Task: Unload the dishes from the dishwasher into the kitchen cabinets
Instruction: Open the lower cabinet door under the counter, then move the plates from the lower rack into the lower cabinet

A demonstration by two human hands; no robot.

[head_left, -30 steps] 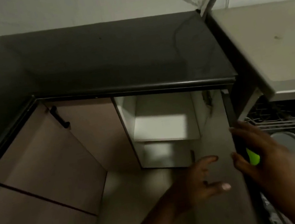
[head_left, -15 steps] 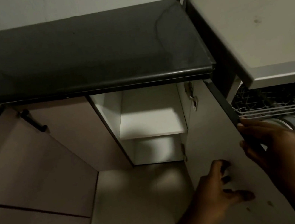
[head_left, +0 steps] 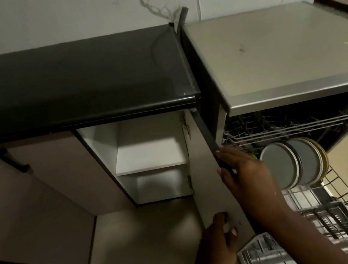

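Note:
A base cabinet [head_left: 148,150] under the black counter stands open, with bare white shelves inside. Its beige door [head_left: 210,186] is swung out toward me. My right hand [head_left: 245,172] grips the door's dark top edge, fingers curled over it. My left hand [head_left: 217,240] rests against the door's lower face with loosely bent fingers. To the right the dishwasher [head_left: 292,111] is open, and several grey plates [head_left: 294,161] stand on edge in its pulled-out lower rack [head_left: 336,215].
The black counter [head_left: 67,85] runs along the top left, and the dishwasher's steel top [head_left: 282,54] lies to the right. Closed beige cabinet doors with a black handle [head_left: 13,162] fill the left. Pale floor tiles lie below the open cabinet.
The door has swung wider open. My right hand has stayed on the door's edge; my left hand has slid lower on its face. The view has shifted right, showing more of the rack.

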